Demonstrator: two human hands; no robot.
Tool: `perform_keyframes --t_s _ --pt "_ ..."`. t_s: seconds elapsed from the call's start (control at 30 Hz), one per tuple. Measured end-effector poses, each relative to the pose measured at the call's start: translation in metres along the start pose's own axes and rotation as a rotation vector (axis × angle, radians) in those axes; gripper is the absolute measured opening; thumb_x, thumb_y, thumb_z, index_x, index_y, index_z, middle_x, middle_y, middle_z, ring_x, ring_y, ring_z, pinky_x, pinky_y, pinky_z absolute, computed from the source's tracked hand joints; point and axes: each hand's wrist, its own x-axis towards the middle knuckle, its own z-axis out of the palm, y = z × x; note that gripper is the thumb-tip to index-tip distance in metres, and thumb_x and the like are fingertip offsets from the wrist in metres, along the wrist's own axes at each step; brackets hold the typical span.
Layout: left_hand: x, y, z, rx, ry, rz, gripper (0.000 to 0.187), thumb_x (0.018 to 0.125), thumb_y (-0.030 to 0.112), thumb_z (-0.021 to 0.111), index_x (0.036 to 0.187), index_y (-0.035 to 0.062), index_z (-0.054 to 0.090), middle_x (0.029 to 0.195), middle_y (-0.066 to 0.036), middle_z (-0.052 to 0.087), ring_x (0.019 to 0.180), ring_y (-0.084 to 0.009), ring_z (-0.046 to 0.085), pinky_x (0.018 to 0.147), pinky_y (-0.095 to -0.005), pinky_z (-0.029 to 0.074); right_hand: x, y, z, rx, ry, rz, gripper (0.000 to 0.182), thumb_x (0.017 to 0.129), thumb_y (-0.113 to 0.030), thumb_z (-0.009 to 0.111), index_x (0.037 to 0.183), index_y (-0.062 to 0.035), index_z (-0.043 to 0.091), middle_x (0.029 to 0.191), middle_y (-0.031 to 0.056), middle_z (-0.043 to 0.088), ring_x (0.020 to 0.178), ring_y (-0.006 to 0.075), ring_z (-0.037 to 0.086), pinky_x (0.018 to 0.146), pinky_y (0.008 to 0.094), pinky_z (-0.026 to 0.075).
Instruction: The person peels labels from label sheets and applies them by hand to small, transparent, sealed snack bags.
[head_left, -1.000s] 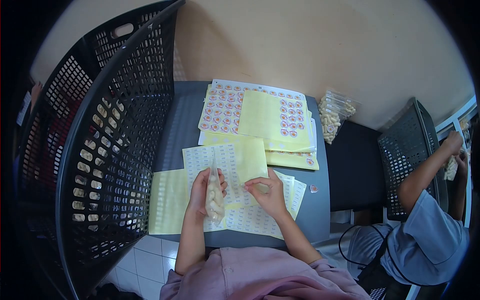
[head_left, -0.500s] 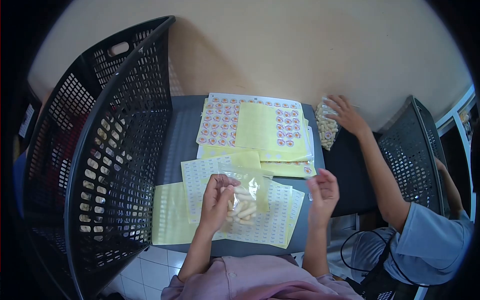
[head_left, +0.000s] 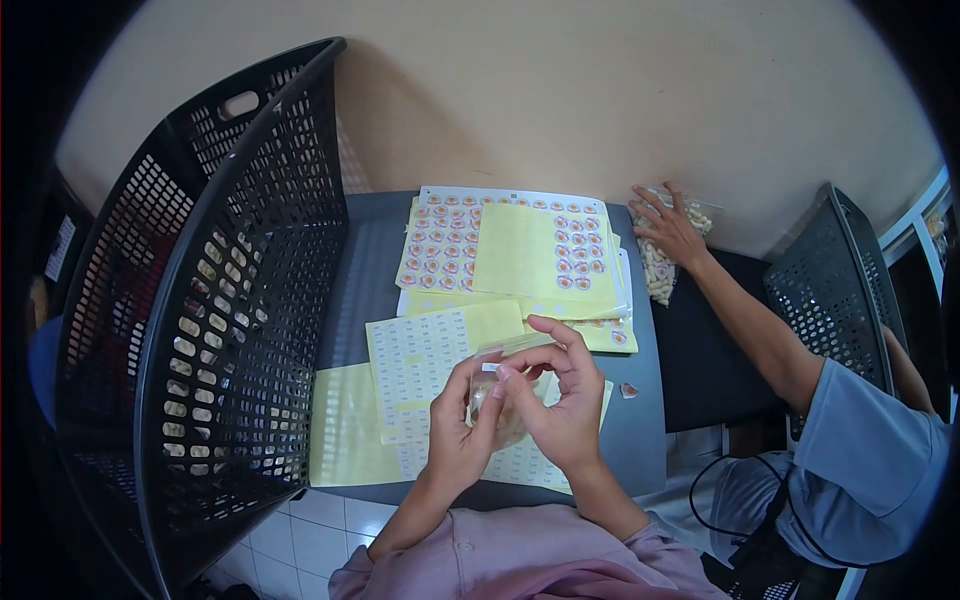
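My left hand [head_left: 462, 428] and my right hand [head_left: 558, 400] together hold a small clear bag of pale capsules [head_left: 505, 395] above the grey table [head_left: 355, 290]. The bag's top edge shows between my fingers, and my right thumb and forefinger pinch near it. Most of the bag is hidden by my hands. Under them lie yellow sheets of small white labels [head_left: 420, 350]. Further back lie sheets of round orange stickers [head_left: 440, 235].
A large black perforated basket [head_left: 200, 300] stands at the left edge of the table. A person in a blue sleeve [head_left: 860, 450] at the right reaches a hand [head_left: 668, 225] onto a pile of capsule bags [head_left: 660, 270]. Another black basket [head_left: 835, 290] stands at right. One loose sticker [head_left: 628, 390] lies by my right hand.
My right hand came back from the right side to the bag, and both hands now close around it. The other person's hand stays on the pile of bags at the back right.
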Motion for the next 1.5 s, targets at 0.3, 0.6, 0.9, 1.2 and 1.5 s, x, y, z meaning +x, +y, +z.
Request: perform_keyframes --t_s 0.3,0.6,0.9,1.2,1.5 --pt "-0.003 -0.004 0.002 -0.006 0.019 0.038 0.032 0.083 0.003 0.041 0.113 -0.0048 0.043 0.101 -0.016 0.054 0.095 -0.02 0.053 0.082 -0.0293 0.039 0.001 -0.002 0.004 -0.032 0.042 -0.005 0.045 0.067 -0.006 0.065 0.108 0.0013 0.045 0.067 0.005 0.062 0.063 0.0085 0.056 0.059 0.022 0.04" --pt "-0.006 -0.008 0.0 0.185 -0.014 0.104 0.031 0.085 0.004 0.038 0.114 -0.0063 0.04 0.105 -0.016 0.051 0.099 -0.0191 0.05 0.085 -0.029 0.038 0.003 -0.008 0.003 -0.136 0.045 -0.03 0.045 0.065 -0.006 0.067 0.104 0.0016 0.048 0.062 0.0032 0.06 0.058 0.0065 0.054 0.056 0.0208 0.04" --pt "-0.004 0.002 -0.001 0.095 -0.004 0.061 0.031 0.085 0.005 0.038 0.114 -0.0069 0.041 0.099 -0.016 0.057 0.095 -0.0187 0.052 0.084 -0.0293 0.039 0.009 0.0 -0.001 -0.11 0.074 -0.026 0.042 0.063 -0.005 0.067 0.101 0.0004 0.05 0.051 0.0025 0.053 0.048 0.007 0.051 0.048 0.0198 0.037" --pt "-0.003 -0.003 0.0 0.18 -0.008 0.071 0.028 0.084 0.006 0.041 0.11 -0.0045 0.045 0.1 -0.016 0.058 0.09 -0.0195 0.056 0.079 -0.0293 0.042 0.009 -0.003 0.0 -0.174 0.029 -0.051 0.047 0.063 -0.008 0.07 0.104 -0.0005 0.049 0.053 -0.0001 0.047 0.05 0.006 0.045 0.049 0.0187 0.036" --pt "0.012 -0.022 -0.021 -0.256 0.058 -0.144 0.031 0.088 0.01 0.038 0.116 -0.001 0.039 0.103 -0.011 0.055 0.08 -0.0104 0.051 0.077 -0.023 0.041 -0.001 0.033 -0.037 0.151 0.242 0.03 0.022 0.081 -0.006 0.049 0.103 -0.0002 0.049 0.063 -0.0015 0.046 0.058 0.0047 0.043 0.054 0.0175 0.035"
